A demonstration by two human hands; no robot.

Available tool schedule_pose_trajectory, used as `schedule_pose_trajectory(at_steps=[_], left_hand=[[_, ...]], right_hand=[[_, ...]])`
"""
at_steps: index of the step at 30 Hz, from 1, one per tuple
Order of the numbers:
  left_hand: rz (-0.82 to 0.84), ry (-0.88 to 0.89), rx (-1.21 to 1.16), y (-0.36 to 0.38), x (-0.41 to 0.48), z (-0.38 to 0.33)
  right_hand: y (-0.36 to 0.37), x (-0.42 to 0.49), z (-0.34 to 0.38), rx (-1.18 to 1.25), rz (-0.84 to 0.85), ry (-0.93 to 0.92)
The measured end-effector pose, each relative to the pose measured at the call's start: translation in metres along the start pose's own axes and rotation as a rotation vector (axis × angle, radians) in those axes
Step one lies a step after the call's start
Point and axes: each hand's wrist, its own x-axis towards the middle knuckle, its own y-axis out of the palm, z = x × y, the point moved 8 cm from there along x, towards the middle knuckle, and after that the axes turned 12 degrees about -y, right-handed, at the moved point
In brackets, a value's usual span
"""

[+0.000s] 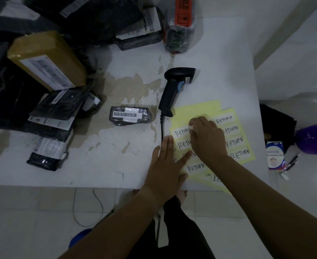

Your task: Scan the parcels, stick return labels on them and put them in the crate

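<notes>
Yellow sheets (200, 109) of white "RETURN" labels (182, 132) lie at the table's near right. My left hand (165, 165) presses flat on the sheets' left side with straight fingers. My right hand (207, 137) curls its fingertips at a label near the sheet's top; whether it pinches one is hidden. A small black wrapped parcel (130, 116) with a barcode lies alone mid-table. The black barcode scanner (174, 88) lies beside the sheets, its cable running to the table edge.
A heap of black-wrapped parcels (54, 113) and a brown box (45, 58) fills the table's left and back. A parcel with an orange label (180, 25) stands at the back. A purple basket (316, 137), a card and a pen lie on the floor at the right.
</notes>
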Motion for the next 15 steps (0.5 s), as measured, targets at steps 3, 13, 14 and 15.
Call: schedule_pose_trajectory(at_steps=[3,13,14,15], left_hand=[[0.018,-0.006,-0.031,0.000,-0.001,0.001],[0.069,-0.090,-0.116,-0.016,0.018,0.021],[0.079,-0.093,-0.105,-0.018,0.022,0.024],[0.087,-0.101,-0.091,-0.019,0.024,0.026]], right_hand=[[0.001,-0.001,0.003,-0.044,0.014,-0.033],[0.000,-0.004,-0.002,0.021,-0.052,0.009],[0.000,-0.004,-0.003,0.027,-0.051,0.010],[-0.001,-0.003,-0.003,0.029,-0.050,0.011]])
